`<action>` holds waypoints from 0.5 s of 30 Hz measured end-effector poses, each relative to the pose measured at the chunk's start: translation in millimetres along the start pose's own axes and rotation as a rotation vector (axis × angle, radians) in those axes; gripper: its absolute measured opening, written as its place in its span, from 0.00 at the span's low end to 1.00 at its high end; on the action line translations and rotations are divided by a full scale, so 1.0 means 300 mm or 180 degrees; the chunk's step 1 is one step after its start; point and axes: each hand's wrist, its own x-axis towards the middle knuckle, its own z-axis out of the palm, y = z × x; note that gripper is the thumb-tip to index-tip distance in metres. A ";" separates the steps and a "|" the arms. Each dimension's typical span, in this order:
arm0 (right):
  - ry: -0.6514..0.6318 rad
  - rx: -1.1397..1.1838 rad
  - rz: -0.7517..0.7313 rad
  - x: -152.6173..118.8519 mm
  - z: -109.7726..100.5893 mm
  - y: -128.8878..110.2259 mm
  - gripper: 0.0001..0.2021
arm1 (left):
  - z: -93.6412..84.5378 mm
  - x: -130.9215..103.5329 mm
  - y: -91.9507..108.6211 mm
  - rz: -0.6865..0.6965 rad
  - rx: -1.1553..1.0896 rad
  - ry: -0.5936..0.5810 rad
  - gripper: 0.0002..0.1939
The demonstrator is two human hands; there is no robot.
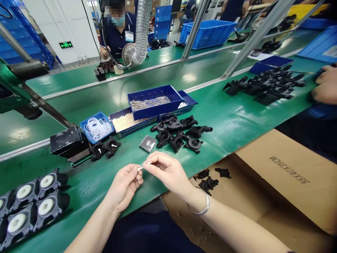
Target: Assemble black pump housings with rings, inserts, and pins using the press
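Note:
In front of me, both hands meet over the near edge of the green bench. My left hand is closed, pinching a small white sleeve between thumb and forefinger. The fingertips of my right hand close on the other end of the same thin piece, a slim pin with white at its tip. Just beyond the fingers lies a small square metal plate. Black plastic pump housings are heaped to its right. Two more black housings, each with a white pin standing in it, sit to the left.
Blue bins hold metal pins, small cream-coloured parts and clear rings. Housings with white discs line the left. An open carton stands below right. A co-worker sits opposite; another person's hand is at right.

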 end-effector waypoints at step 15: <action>0.0080 -0.1391 -0.1831 -0.048 0.001 0.009 0.07 | 0.001 0.005 0.005 -0.0069 -0.0118 -0.0105 0.13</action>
